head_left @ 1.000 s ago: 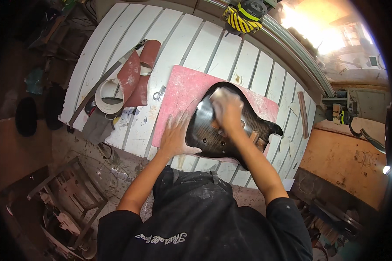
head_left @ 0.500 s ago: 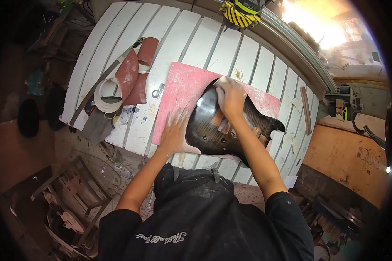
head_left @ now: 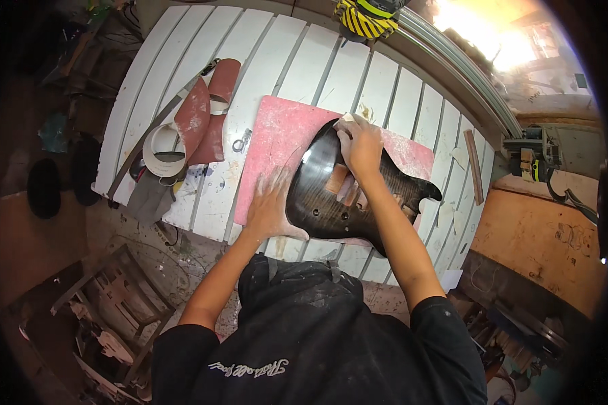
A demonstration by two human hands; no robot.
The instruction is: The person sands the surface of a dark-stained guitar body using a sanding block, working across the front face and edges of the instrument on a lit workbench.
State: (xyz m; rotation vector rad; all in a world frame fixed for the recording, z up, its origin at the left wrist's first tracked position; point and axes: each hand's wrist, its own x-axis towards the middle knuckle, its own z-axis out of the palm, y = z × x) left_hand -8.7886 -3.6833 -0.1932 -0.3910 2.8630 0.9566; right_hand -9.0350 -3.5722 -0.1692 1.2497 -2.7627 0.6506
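Note:
A dark, glossy electric guitar body (head_left: pixel 317 182) with routed cavities and several small holes lies flat on a pink board (head_left: pixel 267 142). My left hand (head_left: pixel 270 206) rests flat on that board with fingers spread, its thumb along the near left edge of the body. At the body's far edge, my right hand (head_left: pixel 361 148) is closed on a small pale piece of sandpaper (head_left: pixel 346 119), pressed against the rim. Most of that piece is hidden under the fingers. Pale dust covers both hands.
Underneath is a white slatted table (head_left: pixel 270 57). Rolls of red-brown abrasive (head_left: pixel 194 118) lie at its left, beside a grey cloth (head_left: pixel 145 199). A wooden strip (head_left: pixel 473 165) lies on the right. A yellow-and-black striped tool (head_left: pixel 365 20) stands at the far edge.
My right hand has shifted slightly along the far rim of the guitar body, its fingers more bunched. My left hand stays in place on the board.

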